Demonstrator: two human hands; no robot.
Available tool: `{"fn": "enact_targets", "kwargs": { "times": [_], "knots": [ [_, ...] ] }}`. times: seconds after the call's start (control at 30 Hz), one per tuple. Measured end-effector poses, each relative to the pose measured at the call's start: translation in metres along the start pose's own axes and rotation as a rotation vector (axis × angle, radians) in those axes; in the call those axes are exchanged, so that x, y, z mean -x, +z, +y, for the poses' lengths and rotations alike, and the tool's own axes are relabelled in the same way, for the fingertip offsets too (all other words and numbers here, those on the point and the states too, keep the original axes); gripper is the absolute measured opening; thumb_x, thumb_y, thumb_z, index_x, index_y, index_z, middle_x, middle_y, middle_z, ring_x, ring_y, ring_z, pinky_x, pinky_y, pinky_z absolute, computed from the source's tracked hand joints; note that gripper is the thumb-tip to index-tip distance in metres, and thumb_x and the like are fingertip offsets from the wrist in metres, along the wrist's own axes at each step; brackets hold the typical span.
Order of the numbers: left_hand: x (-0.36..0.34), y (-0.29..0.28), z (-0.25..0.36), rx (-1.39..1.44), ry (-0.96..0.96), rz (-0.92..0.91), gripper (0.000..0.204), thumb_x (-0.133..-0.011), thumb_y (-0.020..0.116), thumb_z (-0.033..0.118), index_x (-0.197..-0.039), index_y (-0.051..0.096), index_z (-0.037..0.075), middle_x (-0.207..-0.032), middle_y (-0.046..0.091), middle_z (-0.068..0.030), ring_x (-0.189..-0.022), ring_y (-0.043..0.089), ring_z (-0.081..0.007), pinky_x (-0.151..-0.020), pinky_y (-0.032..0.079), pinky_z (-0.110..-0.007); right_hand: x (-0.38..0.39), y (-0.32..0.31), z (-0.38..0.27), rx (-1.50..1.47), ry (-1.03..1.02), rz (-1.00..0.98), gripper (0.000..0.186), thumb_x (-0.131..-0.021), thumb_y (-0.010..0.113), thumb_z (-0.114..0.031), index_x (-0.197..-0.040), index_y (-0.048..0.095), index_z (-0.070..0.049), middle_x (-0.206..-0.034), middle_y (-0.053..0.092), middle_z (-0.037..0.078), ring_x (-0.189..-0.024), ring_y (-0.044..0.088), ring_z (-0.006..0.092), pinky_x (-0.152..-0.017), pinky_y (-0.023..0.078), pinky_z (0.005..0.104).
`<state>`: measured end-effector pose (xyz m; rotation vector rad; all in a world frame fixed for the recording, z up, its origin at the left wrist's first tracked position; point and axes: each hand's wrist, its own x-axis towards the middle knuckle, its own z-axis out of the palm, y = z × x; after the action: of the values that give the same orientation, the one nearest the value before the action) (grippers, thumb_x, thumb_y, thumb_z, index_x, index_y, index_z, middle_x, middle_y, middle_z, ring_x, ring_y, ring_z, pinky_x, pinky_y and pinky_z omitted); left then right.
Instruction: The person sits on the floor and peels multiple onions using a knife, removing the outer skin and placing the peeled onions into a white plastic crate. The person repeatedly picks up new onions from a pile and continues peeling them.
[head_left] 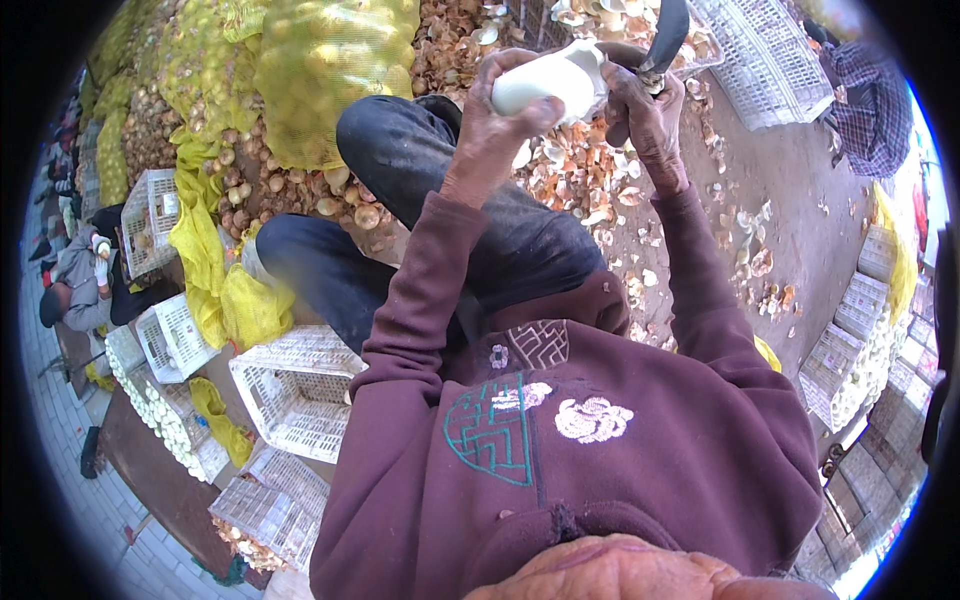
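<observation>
Up in front of me, my left hand is closed round a smooth white peeled onion, its thumb lying along the near side. Ragged layers flare at the onion's right end. There, my right hand has its fingers curled round a knife, whose dark curved part sticks up above the fist. The rest of the knife is hidden by the fingers. The fingers of my right hand are close against the onion's ragged end; whether the knife touches it I cannot tell.
Loose skins litter the ground below my hands. A yellow net sack of onions stands at the far left, with loose unpeeled onions by my knees. White plastic crates stand left and right. Other people sit at both sides.
</observation>
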<state>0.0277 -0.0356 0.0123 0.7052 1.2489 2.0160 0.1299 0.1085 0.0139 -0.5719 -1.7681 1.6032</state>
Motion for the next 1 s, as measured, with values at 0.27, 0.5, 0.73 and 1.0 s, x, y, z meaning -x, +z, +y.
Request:
{"fn": "enact_targets", "kwargs": {
  "times": [0.27, 0.5, 0.73, 1.0],
  "knots": [
    [-0.030, -0.009, 0.001, 0.930, -0.326, -0.334, 0.090, -0.076, 0.059, 0.058, -0.132, 0.032, -0.007, -0.124, 0.049, -0.0263, -0.095, 0.061, -0.0331, -0.073, 0.055, -0.034, -0.047, -0.036, 0.045, -0.330, 0.377, 0.155, 0.023, -0.076, 0.068, -0.009, -0.095, 0.061, 0.003, -0.082, 0.064, 0.008, -0.061, 0.061, 0.0116, -0.053, 0.054, 0.0254],
    [-0.035, -0.030, -0.006, 1.267, -0.332, -0.276, 0.088, -0.076, 0.052, 0.069, -0.137, 0.034, 0.009, -0.134, 0.040, -0.0288, -0.113, 0.050, -0.0395, -0.080, 0.047, -0.046, -0.152, -0.087, 0.057, 0.496, 0.312, 0.244, 0.024, -0.079, 0.067, -0.025, -0.085, 0.062, -0.002, -0.070, 0.059, 0.005, -0.054, 0.051, 0.0111, -0.049, 0.043, 0.0249],
    [0.097, -0.100, 0.069, 0.801, 0.050, 0.121, 0.078, -0.081, 0.050, 0.062, -0.134, 0.038, 0.006, -0.127, 0.042, -0.0360, -0.105, 0.055, -0.0414, -0.079, 0.049, -0.047, -0.112, -0.119, 0.106, 0.556, 0.625, -0.201, 0.036, -0.075, 0.071, -0.046, -0.078, 0.058, -0.013, -0.057, 0.047, -0.003, -0.043, 0.038, 0.0047, -0.039, 0.031, 0.0203],
    [0.422, -0.240, 0.086, 0.267, 0.253, 1.525, 0.052, -0.074, 0.065, 0.047, -0.115, 0.054, 0.016, -0.100, 0.064, -0.0048, -0.086, 0.063, -0.0275, -0.056, 0.046, -0.030, -0.124, -0.072, 0.085, 0.169, 0.747, -0.281, 0.024, -0.086, 0.064, -0.033, -0.092, 0.061, -0.010, -0.061, 0.047, -0.006, -0.048, 0.042, -0.0001, -0.039, 0.032, 0.0141]
  ]
}}
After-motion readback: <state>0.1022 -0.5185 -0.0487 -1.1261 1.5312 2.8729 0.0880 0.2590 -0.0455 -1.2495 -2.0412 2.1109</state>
